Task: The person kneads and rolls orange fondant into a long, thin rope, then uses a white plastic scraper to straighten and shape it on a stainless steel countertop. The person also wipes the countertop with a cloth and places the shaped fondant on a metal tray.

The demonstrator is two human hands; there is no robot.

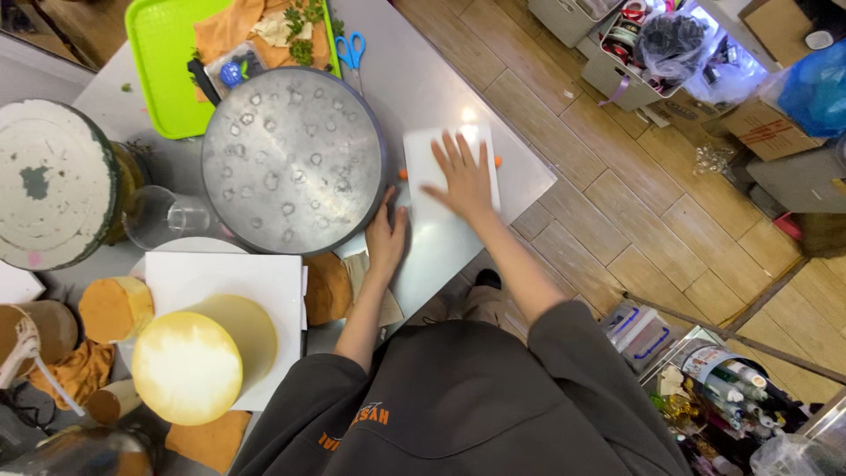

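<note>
while 2 hands rest flat, right hand (pixel 464 181) presses 1 white board (pixel 451 176), left hand (pixel 386 240) touches 1 round tray (pixel 293 160).

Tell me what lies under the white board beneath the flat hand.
The right hand presses flat on the white board, which lies on the grey table. Small orange bits peek out at two edges; whatever they belong to is covered. The left hand rests beside it.
</note>
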